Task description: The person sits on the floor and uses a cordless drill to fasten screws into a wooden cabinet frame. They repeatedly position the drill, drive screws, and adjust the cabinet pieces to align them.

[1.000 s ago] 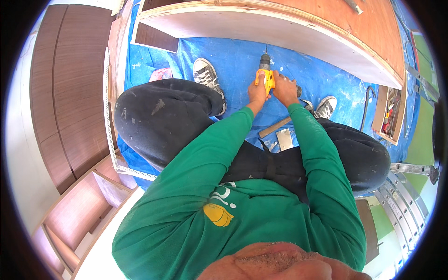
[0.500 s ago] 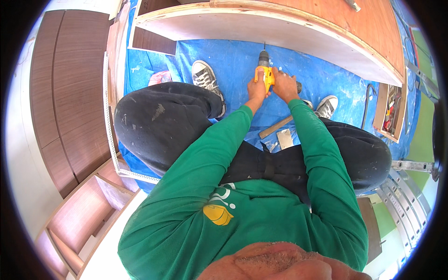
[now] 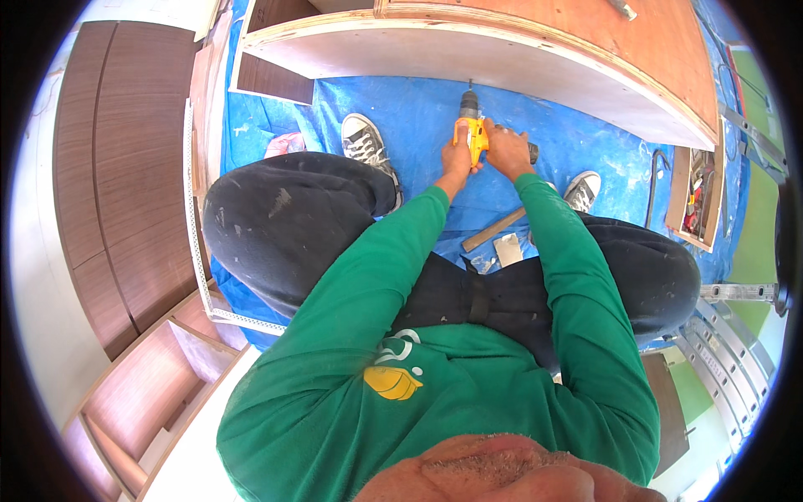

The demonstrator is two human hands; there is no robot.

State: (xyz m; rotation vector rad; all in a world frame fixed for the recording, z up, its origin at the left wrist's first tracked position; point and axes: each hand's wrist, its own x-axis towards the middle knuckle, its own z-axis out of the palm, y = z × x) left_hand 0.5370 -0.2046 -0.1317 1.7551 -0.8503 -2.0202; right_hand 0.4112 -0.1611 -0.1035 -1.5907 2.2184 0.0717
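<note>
A yellow and black power drill [image 3: 477, 138] points away from me, with its bit at the pale lower face of a plywood cabinet [image 3: 401, 63]. Whether the bit has entered the panel cannot be made out. My left hand [image 3: 457, 159] is closed round the drill's left side. From the other side my right hand [image 3: 508, 152] wraps the drill's grip, and the dark battery end sticks out to the right of it. Both forearms reach forward in green sleeves between my bent knees.
Blue sheeting [image 3: 335, 96] covers the floor. A wood strip [image 3: 493, 230] and a pale offcut [image 3: 508, 249] lie between my legs. To the right are a black bar [image 3: 655, 188], a wooden box [image 3: 711, 201] of tools and a metal ladder [image 3: 728, 360]. Brown panels [image 3: 125, 167] stand left.
The drill and both hands have shifted very slightly left in the picture, along with much of the scene. My hold on the drill looks the same.
</note>
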